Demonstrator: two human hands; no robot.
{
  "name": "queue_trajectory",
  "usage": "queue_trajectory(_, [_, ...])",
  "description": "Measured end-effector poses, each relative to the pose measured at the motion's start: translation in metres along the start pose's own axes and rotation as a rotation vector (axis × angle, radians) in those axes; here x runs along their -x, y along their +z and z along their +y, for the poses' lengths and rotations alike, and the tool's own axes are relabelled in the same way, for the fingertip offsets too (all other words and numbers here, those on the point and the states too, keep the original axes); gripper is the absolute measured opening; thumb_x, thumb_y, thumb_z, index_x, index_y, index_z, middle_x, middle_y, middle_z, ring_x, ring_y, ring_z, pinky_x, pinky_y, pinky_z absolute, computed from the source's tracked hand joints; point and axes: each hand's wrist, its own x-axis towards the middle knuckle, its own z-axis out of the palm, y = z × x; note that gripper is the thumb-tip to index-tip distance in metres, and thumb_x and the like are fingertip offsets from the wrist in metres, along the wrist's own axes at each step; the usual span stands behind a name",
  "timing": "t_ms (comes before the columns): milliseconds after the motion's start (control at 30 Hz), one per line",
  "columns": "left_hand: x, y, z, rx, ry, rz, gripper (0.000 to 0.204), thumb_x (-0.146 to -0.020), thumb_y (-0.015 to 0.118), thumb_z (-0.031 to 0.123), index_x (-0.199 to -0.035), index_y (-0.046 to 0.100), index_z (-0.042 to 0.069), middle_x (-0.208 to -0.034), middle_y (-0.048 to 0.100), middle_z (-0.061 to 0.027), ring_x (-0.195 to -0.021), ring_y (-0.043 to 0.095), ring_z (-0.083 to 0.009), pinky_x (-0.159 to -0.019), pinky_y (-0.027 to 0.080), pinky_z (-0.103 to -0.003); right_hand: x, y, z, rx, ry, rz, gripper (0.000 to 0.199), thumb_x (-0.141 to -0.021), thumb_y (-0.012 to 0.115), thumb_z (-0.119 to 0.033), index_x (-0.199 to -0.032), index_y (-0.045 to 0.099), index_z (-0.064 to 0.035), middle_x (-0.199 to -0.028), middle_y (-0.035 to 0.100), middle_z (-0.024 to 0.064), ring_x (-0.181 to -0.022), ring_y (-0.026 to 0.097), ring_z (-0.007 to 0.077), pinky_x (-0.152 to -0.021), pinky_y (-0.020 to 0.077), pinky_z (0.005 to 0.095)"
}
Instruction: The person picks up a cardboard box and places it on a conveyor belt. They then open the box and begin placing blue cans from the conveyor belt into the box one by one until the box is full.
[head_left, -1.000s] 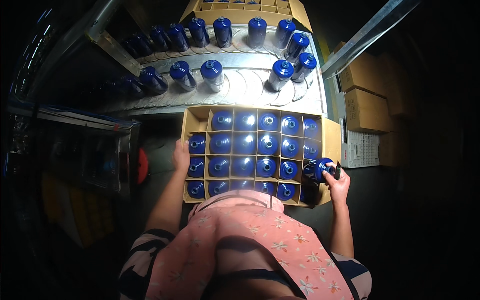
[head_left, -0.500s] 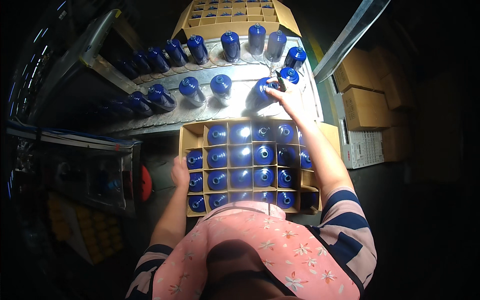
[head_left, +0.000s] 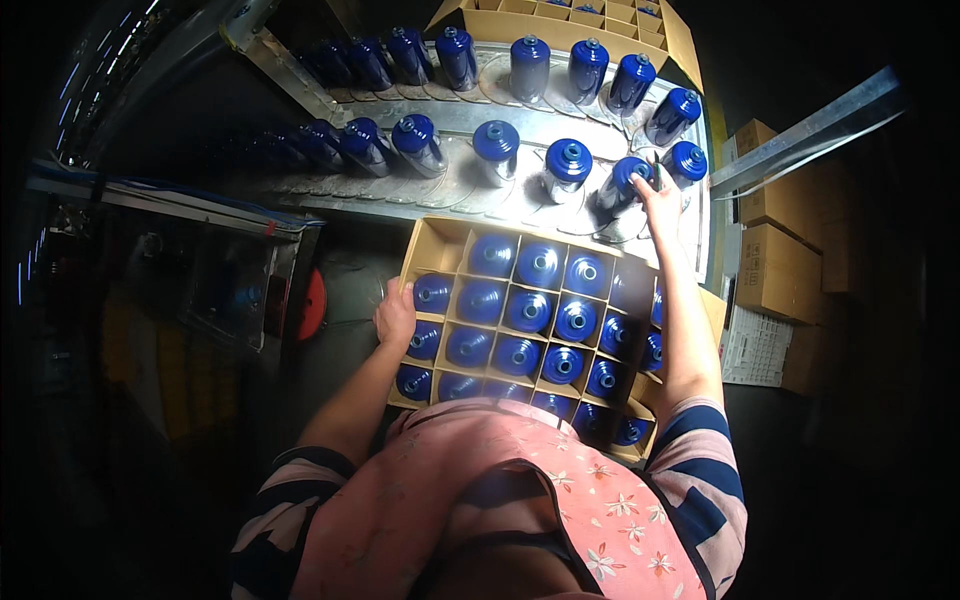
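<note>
Head view shows your right hand (head_left: 660, 195) closed on a blue bottle (head_left: 622, 185) at upper right, on the metal conveyor (head_left: 450, 190). It looks light, rigid and slick; hold its shoulder. Your left hand (head_left: 396, 315) clasps the cardboard box (head_left: 430, 245) edge.

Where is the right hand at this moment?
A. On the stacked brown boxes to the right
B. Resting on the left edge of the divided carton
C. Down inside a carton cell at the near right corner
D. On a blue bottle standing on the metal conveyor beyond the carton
D. The right hand reaches past the carton and closes on a blue bottle on the metal conveyor, while the left hand rests on the carton's left edge.
</note>
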Motion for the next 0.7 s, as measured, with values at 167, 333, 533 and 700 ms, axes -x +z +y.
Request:
queue_trajectory(167, [0.004,-0.004,-0.003,0.032,0.002,-0.002,0.033,-0.099,0.043,0.04,-0.119,0.051,0.015,-0.094,0.068,-0.0231,-0.087,0.062,-0.0475,-0.077,0.046,-0.057,0.038,-0.091,0.037,-0.083,0.006,0.248,0.031,-0.096,0.059,-0.018,-0.126,0.064,-0.0098,-0.066,0.054,-0.0031,-0.055,0.047,0.0034,-0.051,0.0395,0.0209])
queue_trajectory(333, [0.014,-0.009,0.0,0.024,-0.04,-0.048,0.035,-0.098,0.045,0.041,-0.12,0.05,0.014,-0.095,0.068,-0.0233,-0.09,0.062,-0.0472,-0.079,0.047,-0.057,0.097,-0.174,0.115,0.354,0.14,0.404,0.029,-0.1,0.051,-0.019,-0.122,0.064,-0.0049,-0.108,0.069,0.0091,-0.098,0.064,0.0163,-0.089,0.0482,0.0315])
queue_trajectory(533, [0.039,-0.02,0.01,0.084,-0.082,-0.031,0.038,-0.098,0.045,0.042,-0.119,0.05,0.012,-0.094,0.067,-0.0247,-0.09,0.062,-0.047,-0.08,0.047,-0.056,0.149,-0.16,0.175,0.33,0.074,0.294,0.039,-0.1,0.05,-0.031,-0.117,0.065,0.0015,-0.106,0.07,0.0176,-0.098,0.065,0.0278,-0.089,0.0464,0.0367])
queue_trajectory(700, [0.062,-0.029,0.019,0.091,-0.066,-0.06,0.033,-0.098,0.046,0.04,-0.113,0.048,0.01,-0.093,0.069,-0.0209,-0.088,0.064,-0.0438,-0.079,0.048,-0.055,0.163,-0.192,0.161,0.44,0.136,0.263,0.047,-0.1,0.047,-0.039,-0.127,0.06,-0.0022,-0.117,0.066,0.0204,-0.105,0.063,0.0347,-0.093,0.0445,0.0404])
